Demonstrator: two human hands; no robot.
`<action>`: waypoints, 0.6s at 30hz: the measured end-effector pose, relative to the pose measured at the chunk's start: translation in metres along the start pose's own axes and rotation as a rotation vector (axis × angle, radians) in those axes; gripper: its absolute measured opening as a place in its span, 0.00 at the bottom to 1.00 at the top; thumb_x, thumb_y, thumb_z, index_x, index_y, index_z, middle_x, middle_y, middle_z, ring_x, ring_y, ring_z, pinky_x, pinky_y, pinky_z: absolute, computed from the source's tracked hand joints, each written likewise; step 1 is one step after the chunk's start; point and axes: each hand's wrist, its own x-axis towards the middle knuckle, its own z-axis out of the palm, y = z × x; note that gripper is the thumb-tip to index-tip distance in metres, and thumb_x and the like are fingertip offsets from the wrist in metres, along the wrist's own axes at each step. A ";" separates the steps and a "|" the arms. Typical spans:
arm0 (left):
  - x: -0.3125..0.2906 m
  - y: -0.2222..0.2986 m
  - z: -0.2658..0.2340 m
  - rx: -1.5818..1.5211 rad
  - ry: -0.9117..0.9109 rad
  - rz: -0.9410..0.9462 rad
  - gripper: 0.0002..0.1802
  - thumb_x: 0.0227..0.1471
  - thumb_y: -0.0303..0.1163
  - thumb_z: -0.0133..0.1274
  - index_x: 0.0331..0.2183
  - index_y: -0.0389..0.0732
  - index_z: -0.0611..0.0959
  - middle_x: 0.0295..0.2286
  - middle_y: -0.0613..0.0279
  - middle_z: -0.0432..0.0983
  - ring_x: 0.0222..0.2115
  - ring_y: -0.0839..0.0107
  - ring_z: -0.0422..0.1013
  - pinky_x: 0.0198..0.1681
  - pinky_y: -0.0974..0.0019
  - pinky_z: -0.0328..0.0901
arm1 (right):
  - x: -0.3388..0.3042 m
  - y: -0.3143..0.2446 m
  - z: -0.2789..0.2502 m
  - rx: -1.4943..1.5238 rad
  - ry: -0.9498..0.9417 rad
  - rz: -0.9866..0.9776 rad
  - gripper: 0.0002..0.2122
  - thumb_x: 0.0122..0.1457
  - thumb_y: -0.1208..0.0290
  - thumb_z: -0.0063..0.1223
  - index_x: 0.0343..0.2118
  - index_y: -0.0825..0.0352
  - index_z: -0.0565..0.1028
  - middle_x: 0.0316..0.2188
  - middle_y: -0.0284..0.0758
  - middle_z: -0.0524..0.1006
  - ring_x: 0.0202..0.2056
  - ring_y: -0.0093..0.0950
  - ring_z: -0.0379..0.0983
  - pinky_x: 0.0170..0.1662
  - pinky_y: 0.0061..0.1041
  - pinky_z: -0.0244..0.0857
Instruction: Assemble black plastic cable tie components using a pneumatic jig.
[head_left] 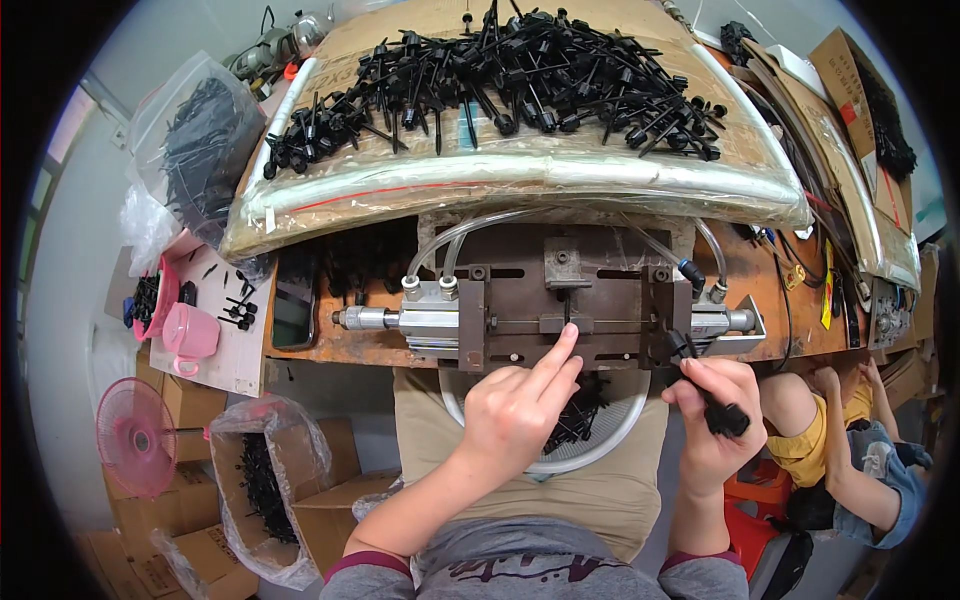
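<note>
My left hand (512, 412) reaches over the middle of a metal clamping fixture (520, 265), index and middle fingers stretched out. The index fingertip is at a thin black rod-like part (567, 303) standing in the fixture's centre block. Beside the fixture's right end, my right hand (722, 440) is closed around black plastic stem-shaped parts with knobbed ends (727, 417); their exact number is hidden by the fingers. Below my left hand, a white-rimmed round basket (622, 440) on my lap holds more black parts (578, 412).
A large pile of black parts (530, 80) covers a plastic-wrapped cardboard tray (520, 180) behind the fixture. Clear air hoses (440, 235) run to cylinders at both ends. A pink fan (137, 437) and bagged carton (265, 490) stand left; another person (850, 440) sits right.
</note>
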 end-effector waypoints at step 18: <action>0.005 0.005 -0.012 -0.205 -0.060 -0.033 0.19 0.37 0.31 0.69 0.35 0.39 0.85 0.44 0.56 0.80 0.23 0.71 0.77 0.26 0.72 0.69 | 0.010 0.018 0.006 -0.491 -0.100 -0.698 0.13 0.42 0.82 0.66 0.34 0.74 0.81 0.34 0.38 0.76 0.22 0.25 0.70 0.23 0.21 0.64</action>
